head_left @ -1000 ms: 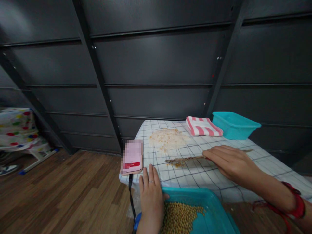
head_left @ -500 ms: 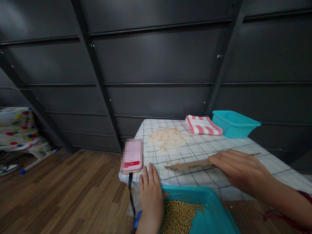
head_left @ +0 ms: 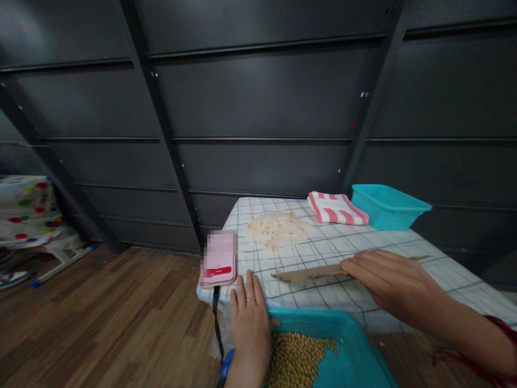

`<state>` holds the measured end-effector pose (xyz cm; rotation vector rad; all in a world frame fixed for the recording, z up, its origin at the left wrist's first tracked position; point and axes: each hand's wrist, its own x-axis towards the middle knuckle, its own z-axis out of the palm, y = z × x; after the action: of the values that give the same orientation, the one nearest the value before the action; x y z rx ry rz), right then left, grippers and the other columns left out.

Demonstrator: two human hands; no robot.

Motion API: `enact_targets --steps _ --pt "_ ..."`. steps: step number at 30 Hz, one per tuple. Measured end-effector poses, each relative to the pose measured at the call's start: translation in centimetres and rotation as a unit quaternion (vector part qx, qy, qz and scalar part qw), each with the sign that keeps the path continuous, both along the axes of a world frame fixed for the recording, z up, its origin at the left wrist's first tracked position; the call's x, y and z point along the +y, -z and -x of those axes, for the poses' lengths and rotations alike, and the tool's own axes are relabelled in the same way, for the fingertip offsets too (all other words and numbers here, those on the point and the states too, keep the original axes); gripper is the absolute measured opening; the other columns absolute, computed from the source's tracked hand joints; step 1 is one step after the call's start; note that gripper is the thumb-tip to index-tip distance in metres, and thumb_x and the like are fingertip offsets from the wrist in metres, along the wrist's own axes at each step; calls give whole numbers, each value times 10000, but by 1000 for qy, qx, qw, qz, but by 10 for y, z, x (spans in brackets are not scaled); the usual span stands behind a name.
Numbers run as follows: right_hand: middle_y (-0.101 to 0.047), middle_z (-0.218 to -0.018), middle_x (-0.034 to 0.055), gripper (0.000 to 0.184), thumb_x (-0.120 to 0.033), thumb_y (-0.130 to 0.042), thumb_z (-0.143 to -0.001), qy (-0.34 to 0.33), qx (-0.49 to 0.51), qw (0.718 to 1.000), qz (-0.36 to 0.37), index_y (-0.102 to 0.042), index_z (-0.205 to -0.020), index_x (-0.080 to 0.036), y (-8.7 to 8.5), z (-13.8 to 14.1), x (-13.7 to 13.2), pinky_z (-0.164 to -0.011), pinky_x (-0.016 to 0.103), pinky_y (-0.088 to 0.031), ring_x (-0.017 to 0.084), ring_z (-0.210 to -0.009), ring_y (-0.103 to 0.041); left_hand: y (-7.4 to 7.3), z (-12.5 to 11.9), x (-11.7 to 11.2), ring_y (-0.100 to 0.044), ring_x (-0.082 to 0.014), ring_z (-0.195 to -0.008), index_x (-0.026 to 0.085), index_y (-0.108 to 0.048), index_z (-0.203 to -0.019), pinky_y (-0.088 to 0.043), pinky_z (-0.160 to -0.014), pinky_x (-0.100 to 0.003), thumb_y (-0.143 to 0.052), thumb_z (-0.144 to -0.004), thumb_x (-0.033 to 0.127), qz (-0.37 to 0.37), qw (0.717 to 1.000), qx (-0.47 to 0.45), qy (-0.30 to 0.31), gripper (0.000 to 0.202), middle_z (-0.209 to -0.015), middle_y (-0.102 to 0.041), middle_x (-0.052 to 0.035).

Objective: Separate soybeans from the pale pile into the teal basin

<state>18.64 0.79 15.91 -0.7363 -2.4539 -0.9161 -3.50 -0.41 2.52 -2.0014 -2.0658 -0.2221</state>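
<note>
My right hand [head_left: 398,280] grips a long strip of brown cardboard [head_left: 311,274], set on edge over the near side of the checked tablecloth. A few pale crumbs lie just behind the cardboard's left end. With fingers stretched out, my left hand [head_left: 251,318] rests at the table's front edge, its thumb by the left rim of a teal basin [head_left: 339,318]. Yellowish soybeans [head_left: 297,358] fill the left part of that basin, below the table edge. Farther back on the cloth spreads a patch of whitish powder with tan bits [head_left: 278,230].
A phone with a pink screen [head_left: 220,256] lies at the table's left edge, a black cable [head_left: 218,323] hanging beside it. Toward the back right are a folded pink-and-white striped towel [head_left: 338,208] and a second teal basin [head_left: 390,207]. A dark panelled wall [head_left: 262,108] stands behind.
My right hand and the cardboard have shifted slightly left and toward me, and fewer crumbs show behind the strip. My left hand stays in place.
</note>
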Motion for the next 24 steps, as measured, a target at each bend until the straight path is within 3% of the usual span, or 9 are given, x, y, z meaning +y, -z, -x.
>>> enact_targets --steps 9,24 --pt "-622 -671 35 341 37 -316 -734 -4 1 999 -36 -578 -839 -155 -1 5 10 -555 272 -422 138 -590 -548 -1 0 1 -349 -306 -1244 125 -392 -1264 -362 -991 -459 -662 -610 302 -3 1000 2 1 730 -1352 -381 -131" --pt "-592 -616 19 319 0 -304 -805 12 10 998 54 -543 -727 -197 3 -1 -8 -510 271 -382 134 -521 -492 0 0 1 -341 -315 -1247 123 -376 -1272 -364 -992 -459 -674 -611 295 4 1000 2 1 746 -1357 -384 -133"
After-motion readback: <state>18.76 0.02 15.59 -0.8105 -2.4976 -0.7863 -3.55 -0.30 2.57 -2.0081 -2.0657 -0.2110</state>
